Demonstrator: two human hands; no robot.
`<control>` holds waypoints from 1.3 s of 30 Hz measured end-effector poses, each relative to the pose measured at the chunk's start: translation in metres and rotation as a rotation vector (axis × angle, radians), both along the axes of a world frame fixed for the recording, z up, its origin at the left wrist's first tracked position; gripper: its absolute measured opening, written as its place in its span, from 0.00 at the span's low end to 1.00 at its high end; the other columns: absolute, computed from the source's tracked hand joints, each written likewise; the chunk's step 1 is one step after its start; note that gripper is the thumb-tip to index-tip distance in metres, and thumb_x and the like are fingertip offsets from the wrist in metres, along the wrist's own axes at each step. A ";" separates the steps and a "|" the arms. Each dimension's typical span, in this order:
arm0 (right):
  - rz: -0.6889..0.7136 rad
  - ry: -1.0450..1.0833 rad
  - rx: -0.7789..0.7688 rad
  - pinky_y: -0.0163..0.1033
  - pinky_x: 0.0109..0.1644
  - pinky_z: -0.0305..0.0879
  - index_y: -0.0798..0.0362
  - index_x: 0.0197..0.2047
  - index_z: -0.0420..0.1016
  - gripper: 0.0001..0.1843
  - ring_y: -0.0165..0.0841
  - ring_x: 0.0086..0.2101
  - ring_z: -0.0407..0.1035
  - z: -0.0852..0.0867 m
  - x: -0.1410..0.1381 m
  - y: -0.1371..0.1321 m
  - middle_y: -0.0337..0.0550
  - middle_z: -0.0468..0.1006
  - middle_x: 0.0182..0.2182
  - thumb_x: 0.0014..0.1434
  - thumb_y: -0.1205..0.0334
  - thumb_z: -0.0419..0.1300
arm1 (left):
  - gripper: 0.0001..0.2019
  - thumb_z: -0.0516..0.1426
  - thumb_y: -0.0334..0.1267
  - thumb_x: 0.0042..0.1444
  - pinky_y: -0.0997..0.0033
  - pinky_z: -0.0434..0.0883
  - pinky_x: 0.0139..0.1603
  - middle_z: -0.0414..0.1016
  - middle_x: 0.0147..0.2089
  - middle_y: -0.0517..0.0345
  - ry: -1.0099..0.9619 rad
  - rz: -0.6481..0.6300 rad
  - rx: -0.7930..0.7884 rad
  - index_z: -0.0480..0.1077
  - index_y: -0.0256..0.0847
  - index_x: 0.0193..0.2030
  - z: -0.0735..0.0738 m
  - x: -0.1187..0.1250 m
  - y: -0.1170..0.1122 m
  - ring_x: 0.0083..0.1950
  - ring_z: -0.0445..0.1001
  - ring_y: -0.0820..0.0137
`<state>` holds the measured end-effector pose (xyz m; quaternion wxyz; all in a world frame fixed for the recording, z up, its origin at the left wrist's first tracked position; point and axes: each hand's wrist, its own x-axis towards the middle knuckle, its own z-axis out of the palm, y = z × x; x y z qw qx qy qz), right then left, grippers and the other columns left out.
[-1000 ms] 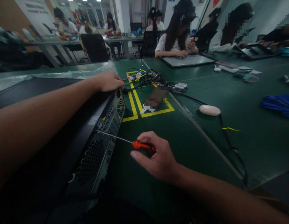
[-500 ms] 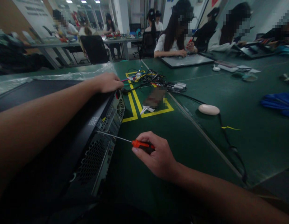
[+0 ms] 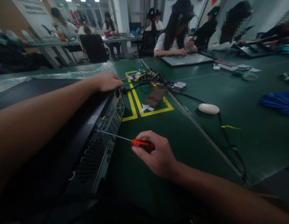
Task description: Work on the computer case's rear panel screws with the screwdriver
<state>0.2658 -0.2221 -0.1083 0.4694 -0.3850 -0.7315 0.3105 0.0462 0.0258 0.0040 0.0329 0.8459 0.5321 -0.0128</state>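
A black computer case lies on its side at the left, its metal back with round fan grille and honeycomb vent facing right. My left hand is on the case's far back corner, fingers bent over the edge and partly hidden. My right hand is closed round the handle of an orange and black screwdriver. The thin shaft points left, and its tip meets the back edge of the case above the honeycomb vent. Whether a screw sits under the tip is too small to tell.
Tangled cables and a pixelated dark object lie beyond, near yellow tape. A pale oval mouse-like thing rests by a black cord. A blue bundle is at the right. Across the table a person works over a flat panel.
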 end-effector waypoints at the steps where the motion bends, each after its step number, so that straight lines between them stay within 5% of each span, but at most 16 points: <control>1: -0.001 0.001 -0.006 0.39 0.39 0.71 0.48 0.44 0.75 0.05 0.33 0.33 0.74 0.000 0.000 0.000 0.39 0.82 0.36 0.65 0.63 0.67 | 0.29 0.47 0.55 0.56 0.58 0.70 0.47 0.79 0.40 0.42 0.012 0.009 -0.010 0.83 0.35 0.41 0.000 0.000 0.000 0.42 0.75 0.55; 24: 0.006 -0.028 0.035 0.37 0.37 0.66 0.56 0.43 0.83 0.08 0.32 0.31 0.72 0.000 -0.001 0.001 0.41 0.79 0.32 0.70 0.63 0.63 | 0.30 0.49 0.56 0.54 0.60 0.70 0.50 0.81 0.43 0.45 0.009 0.080 -0.033 0.83 0.39 0.47 0.002 0.002 -0.001 0.47 0.76 0.52; 31: 0.016 0.031 -0.006 0.36 0.36 0.68 0.52 0.47 0.75 0.12 0.31 0.31 0.73 -0.002 -0.003 0.000 0.38 0.79 0.35 0.62 0.63 0.71 | 0.31 0.47 0.55 0.55 0.59 0.69 0.47 0.80 0.42 0.42 0.029 0.063 -0.013 0.83 0.35 0.45 0.001 0.003 -0.001 0.45 0.76 0.53; 39: 0.039 0.036 0.006 0.35 0.37 0.67 0.51 0.44 0.74 0.08 0.29 0.30 0.70 0.000 -0.002 0.002 0.35 0.78 0.33 0.63 0.69 0.68 | 0.28 0.47 0.54 0.57 0.60 0.69 0.46 0.79 0.39 0.44 0.011 0.055 -0.022 0.82 0.36 0.43 -0.001 0.001 0.003 0.43 0.75 0.54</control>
